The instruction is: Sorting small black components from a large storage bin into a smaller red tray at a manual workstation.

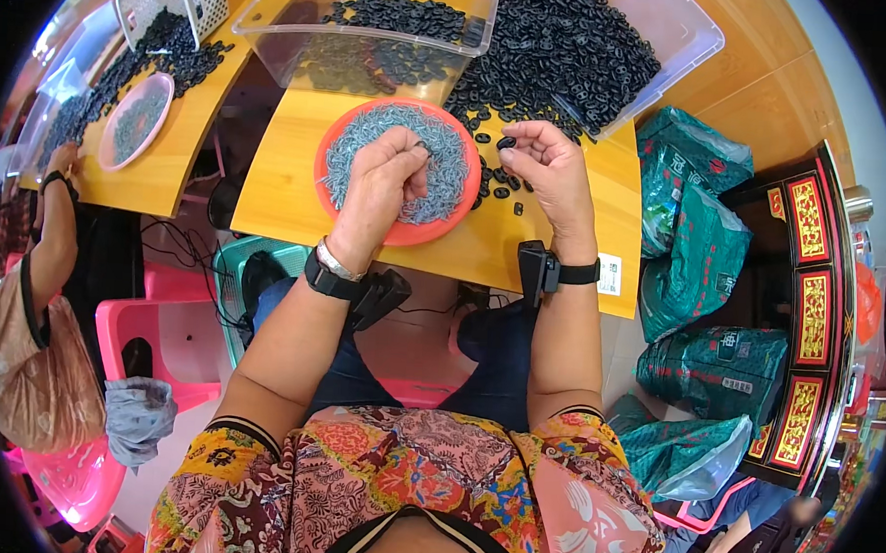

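Note:
My left hand (pixel 386 178) is over a red-rimmed bowl (pixel 325 182) heaped with small grey screws (pixel 435 191). Its fingers are pinched together, and what lies between them is too small to make out. Further right, my right hand (pixel 552 174) grips a small black oval plastic piece (pixel 507 143) between thumb and fingertips, raised above the table. More of these black pieces (pixel 500 184) lie loose on the wood between the bowl and my right hand.
A clear bin (pixel 274 52) of black pieces stands behind the bowl, beside a large pile (pixel 565 53) in a tilted tub. Green bags (pixel 701 235) line the right side. At left, another person's hand (pixel 63 160) works near a pink bowl (pixel 109 149) on a second table (pixel 185 128).

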`<state>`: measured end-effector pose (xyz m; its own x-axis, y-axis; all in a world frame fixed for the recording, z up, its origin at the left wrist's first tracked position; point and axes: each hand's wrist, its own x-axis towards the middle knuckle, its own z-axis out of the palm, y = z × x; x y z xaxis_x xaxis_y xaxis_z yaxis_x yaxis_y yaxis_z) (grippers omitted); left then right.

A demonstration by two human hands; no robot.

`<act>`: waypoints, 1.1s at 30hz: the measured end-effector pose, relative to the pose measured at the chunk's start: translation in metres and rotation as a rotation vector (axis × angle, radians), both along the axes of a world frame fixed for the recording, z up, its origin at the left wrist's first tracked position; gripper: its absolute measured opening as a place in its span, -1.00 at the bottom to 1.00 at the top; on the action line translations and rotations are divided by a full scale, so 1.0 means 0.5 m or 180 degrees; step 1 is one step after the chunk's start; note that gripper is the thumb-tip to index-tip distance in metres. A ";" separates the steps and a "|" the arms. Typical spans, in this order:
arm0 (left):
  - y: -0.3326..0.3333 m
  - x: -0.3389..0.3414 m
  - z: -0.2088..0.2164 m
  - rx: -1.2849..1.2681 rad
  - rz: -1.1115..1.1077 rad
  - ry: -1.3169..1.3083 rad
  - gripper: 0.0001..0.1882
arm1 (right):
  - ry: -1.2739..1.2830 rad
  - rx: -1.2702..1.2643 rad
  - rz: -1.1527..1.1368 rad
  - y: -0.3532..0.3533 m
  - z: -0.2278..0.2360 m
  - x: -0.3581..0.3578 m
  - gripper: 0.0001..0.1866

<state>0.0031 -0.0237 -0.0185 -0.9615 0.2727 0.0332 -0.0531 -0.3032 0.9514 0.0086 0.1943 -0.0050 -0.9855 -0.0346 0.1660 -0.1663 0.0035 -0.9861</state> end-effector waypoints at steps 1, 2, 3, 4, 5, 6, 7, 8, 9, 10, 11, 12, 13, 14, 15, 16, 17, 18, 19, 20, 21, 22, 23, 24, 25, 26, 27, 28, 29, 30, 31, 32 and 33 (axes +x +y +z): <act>0.000 0.000 0.000 0.0017 -0.0001 -0.0001 -0.85 | 0.0003 0.0007 0.0017 0.000 0.000 0.000 -0.74; 0.000 0.000 -0.001 0.0015 -0.0001 0.0002 -0.85 | 0.0005 0.0013 0.0035 -0.001 0.000 0.000 -0.75; 0.000 -0.001 -0.003 0.0002 -0.0006 0.0019 -0.85 | 0.0008 0.0011 0.0035 -0.003 0.002 0.001 -0.75; 0.000 -0.001 -0.004 -0.0010 -0.0013 0.0035 -0.85 | -0.0019 0.0044 0.0033 -0.006 0.004 0.002 -0.77; 0.000 -0.001 -0.004 -0.0013 -0.0014 0.0035 -0.85 | -0.0047 0.0077 0.0032 -0.007 0.005 0.003 -0.79; 0.000 -0.001 -0.005 -0.0022 -0.0016 0.0021 -0.85 | -0.0048 0.0074 0.0032 -0.007 0.003 0.002 -0.79; 0.000 0.000 -0.005 -0.0031 -0.0020 0.0007 -0.85 | -0.0069 0.0096 0.0028 -0.006 0.001 0.001 -0.81; 0.001 0.000 -0.004 -0.0033 -0.0021 0.0004 -0.85 | -0.0092 0.0118 0.0024 -0.006 0.000 0.000 -0.83; 0.002 -0.001 -0.002 -0.0012 -0.0023 -0.0016 -0.85 | -0.0094 0.0116 0.0023 -0.007 0.001 0.001 -0.83; 0.002 0.000 -0.002 0.0006 -0.0021 -0.0037 -0.85 | -0.0127 0.0179 -0.0004 -0.010 0.003 0.002 -0.85; 0.002 0.001 -0.002 0.0001 -0.0017 -0.0041 -0.85 | -0.0160 0.0242 -0.0031 -0.013 0.003 0.002 -0.86; 0.003 0.002 -0.002 -0.0010 -0.0044 -0.0112 -0.85 | -0.0164 0.0238 -0.0027 -0.016 0.001 0.001 -0.86; 0.005 0.003 -0.002 -0.0020 -0.0074 -0.0182 -0.84 | -0.0221 0.0285 -0.0110 -0.020 0.000 0.000 -0.86; 0.006 0.004 -0.003 -0.0022 -0.0073 -0.0187 -0.84 | -0.0278 0.0332 -0.0192 -0.024 -0.001 0.000 -0.87; 0.008 0.004 -0.004 -0.0131 -0.0153 -0.0109 -0.85 | -0.0282 0.0330 -0.0191 -0.028 -0.001 0.000 -0.87; 0.009 0.005 -0.006 -0.0243 -0.0227 -0.0033 -0.86 | -0.0291 0.0173 -0.0142 -0.033 -0.002 0.000 -0.87; 0.010 0.006 -0.007 -0.0250 -0.0218 -0.0038 -0.86 | -0.0299 0.0015 -0.0093 -0.039 -0.002 0.000 -0.86; 0.011 0.007 -0.007 -0.0159 -0.0269 -0.0028 -0.87 | -0.0304 0.0008 -0.0084 -0.047 -0.003 0.001 -0.86; 0.012 0.007 -0.007 -0.0069 -0.0323 -0.0019 -0.87 | -0.0365 -0.0129 0.0011 -0.058 -0.005 0.003 -0.86; 0.013 0.007 -0.007 -0.0077 -0.0315 -0.0024 -0.87 | -0.0426 -0.0268 0.0106 -0.068 -0.008 0.005 -0.86; 0.014 0.007 -0.006 0.0189 -0.0346 -0.0173 -0.87 | -0.0431 -0.0277 0.0115 -0.076 -0.011 0.006 -0.86; 0.014 0.005 -0.005 0.0458 -0.0381 -0.0320 -0.87 | -0.0559 -0.0309 0.0150 -0.084 -0.014 0.008 -0.86; 0.011 0.001 -0.008 0.0450 -0.0377 -0.0323 -0.87 | -0.0687 -0.0341 0.0186 -0.090 -0.016 0.008 -0.86; 0.006 -0.004 -0.013 0.0631 -0.0420 -0.0372 -0.86 | -0.0720 -0.0406 0.0180 -0.094 -0.017 0.008 -0.87; 0.002 -0.008 -0.016 0.0810 -0.0460 -0.0418 -0.86 | -0.0721 -0.0414 0.0186 -0.096 -0.016 0.009 -0.87; -0.001 -0.009 -0.015 0.0802 -0.0455 -0.0419 -0.86 | -0.0737 -0.0331 0.0241 -0.097 -0.014 0.009 -0.87; -0.004 -0.009 -0.013 0.0793 -0.0455 -0.0418 -0.85 | -0.0754 -0.0248 0.0296 -0.098 -0.014 0.010 -0.86; -0.004 -0.009 -0.012 0.0788 -0.0462 -0.0420 -0.85 | -0.0756 -0.0252 0.0291 -0.098 -0.016 0.009 -0.86; -0.003 -0.009 -0.013 0.0785 -0.0467 -0.0424 -0.85 | -0.0773 -0.0325 0.0294 -0.099 -0.018 0.008 -0.86; -0.002 -0.009 -0.013 0.0823 -0.0488 -0.0427 -0.85 | -0.0790 -0.0399 0.0297 -0.099 -0.020 0.007 -0.86; -0.001 -0.009 -0.014 0.0862 -0.0508 -0.0429 -0.85 | -0.0792 -0.0403 0.0292 -0.100 -0.021 0.007 -0.86; -0.001 -0.009 -0.014 0.0858 -0.0513 -0.0432 -0.85 | -0.0758 -0.0418 0.0302 -0.101 -0.021 0.008 -0.87; -0.001 -0.009 -0.013 0.0842 -0.0519 -0.0434 -0.85 | -0.0723 -0.0432 0.0312 -0.101 -0.021 0.008 -0.87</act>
